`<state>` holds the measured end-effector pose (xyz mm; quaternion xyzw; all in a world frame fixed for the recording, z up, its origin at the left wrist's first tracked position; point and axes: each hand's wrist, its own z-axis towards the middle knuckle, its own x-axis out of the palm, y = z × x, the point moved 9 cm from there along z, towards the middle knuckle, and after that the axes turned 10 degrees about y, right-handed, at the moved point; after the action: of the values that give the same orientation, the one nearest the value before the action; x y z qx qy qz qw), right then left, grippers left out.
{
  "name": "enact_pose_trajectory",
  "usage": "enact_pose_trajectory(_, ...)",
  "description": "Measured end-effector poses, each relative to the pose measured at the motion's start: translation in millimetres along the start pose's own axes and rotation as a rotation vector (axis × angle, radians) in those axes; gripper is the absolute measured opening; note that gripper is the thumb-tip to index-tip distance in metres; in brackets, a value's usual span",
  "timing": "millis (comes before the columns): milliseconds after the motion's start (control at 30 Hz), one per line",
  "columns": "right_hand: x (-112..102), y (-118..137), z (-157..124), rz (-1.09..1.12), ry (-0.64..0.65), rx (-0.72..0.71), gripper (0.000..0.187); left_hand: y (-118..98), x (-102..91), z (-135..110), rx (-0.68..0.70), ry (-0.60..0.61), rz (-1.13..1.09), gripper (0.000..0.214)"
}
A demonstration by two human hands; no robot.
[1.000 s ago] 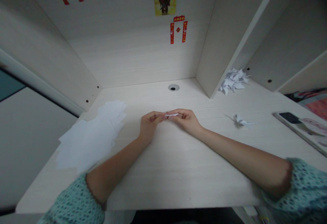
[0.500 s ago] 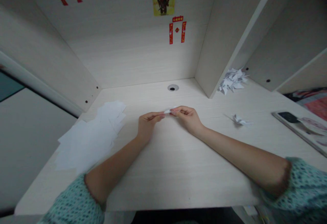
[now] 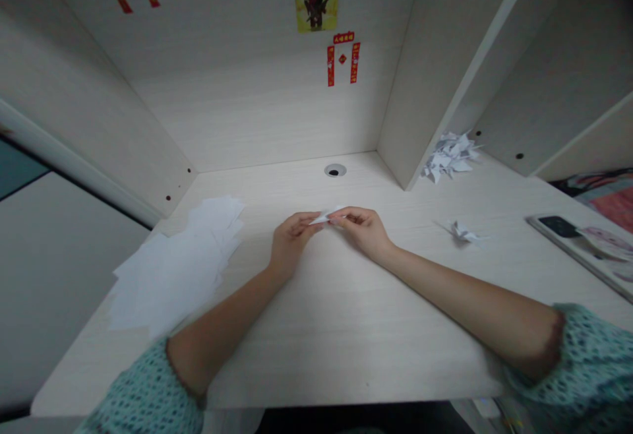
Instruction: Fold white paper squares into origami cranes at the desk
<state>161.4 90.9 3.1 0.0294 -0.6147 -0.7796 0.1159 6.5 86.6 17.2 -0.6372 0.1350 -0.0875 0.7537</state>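
Both of my hands meet over the middle of a pale wooden desk [image 3: 336, 315]. Between their fingertips is a small folded piece of white paper [image 3: 324, 216]. My left hand [image 3: 291, 239] pinches its left end. My right hand [image 3: 361, 228] pinches its right end. The paper is held just above the desk surface and most of it is hidden by my fingers.
A loose spread of white paper sheets [image 3: 173, 269] lies at the left. One folded paper figure [image 3: 462, 231] sits to the right; a pile of them [image 3: 450, 155] lies by the divider panel. A phone on a book [image 3: 583, 239] is far right. A cable hole [image 3: 335, 170] is behind.
The paper piece has been turned and lifted slightly between my fingertips; my left fingers have shifted their hold. The arms stay in place.
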Motion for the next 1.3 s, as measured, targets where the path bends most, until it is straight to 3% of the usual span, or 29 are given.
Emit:
enact_pose_trajectory(133, 3, -1, 0, -0.021, 0.037, -0.019, 0.014, 1, -3.7, -1, -0.022, -0.027, 0.073, 0.016)
enact_pose_trajectory(300, 5, 1, 0, -0.004, 0.055, -0.012, 0.013, 3, -6.9, -1, -0.034, -0.057, 0.053, 0.017)
enact_pose_trajectory(500, 5, 0, 1, 0.029, 0.043, 0.006, 0.017, 3, -1.3, 0, -0.009, -0.004, -0.011, 0.024)
enact_pose_trajectory(900, 9, 7, -3, 0.082, 0.034, -0.005, 0.012, -4, -2.7, -3, 0.028, -0.047, 0.072, 0.021)
enact_pose_trajectory(1133, 10, -4, -3, 0.183, 0.048, 0.059, 0.019, -2, -6.0, -2, 0.027, -0.065, 0.087, 0.018)
enact_pose_trajectory(1300, 9, -4, -3, 0.161, 0.034, 0.071, 0.013, -2, -3.4, -1, 0.014, -0.039, 0.086, 0.018)
